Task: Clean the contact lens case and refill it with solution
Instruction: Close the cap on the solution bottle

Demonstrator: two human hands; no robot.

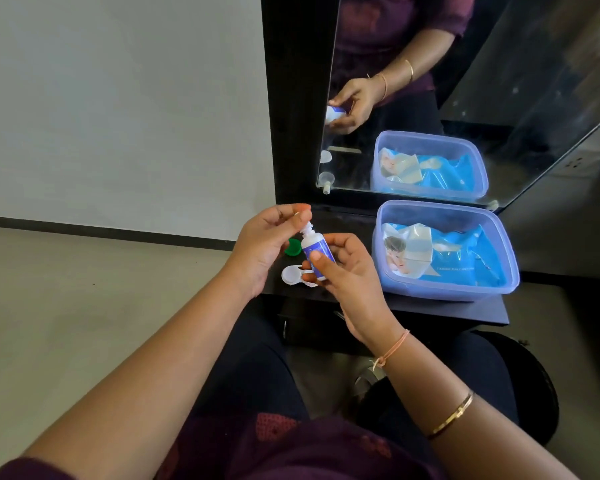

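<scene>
Two hands meet over the front-left part of the dark bench (347, 220), both on one small solution bottle (317, 249). The right hand (350, 271) grips the bottle's body, thumb across the blue-and-white label, fingers curled round the back. The bottle tilts w/ its white nozzle up and to the left. The left hand (267, 244) is palm-up, thumb and forefinger pinching at the very top of that nozzle. A small white bit shows btw. the fingertips; can't tell whether it's a cap still on or already off.

The contact lens case (290, 274) lies on the bench right below the hands, near the front edge. It is white, w/ one round open well in plain view on the left; the other end is hidden behind the right hand's fingers. A green lid (293, 247) lies on the bench just beyond the case, partly covered by the left hand.

To the right, well apart from the case, stands a translucent blue plastic box (510, 258) holding a blue pack of wipes (458, 258). A mirror (499, 98) behind the bench reflects the box and a hand w/ the bottle. The right wrist carries a thread band (392, 351) and, further up the arm, a gold bangle (451, 415).
</scene>
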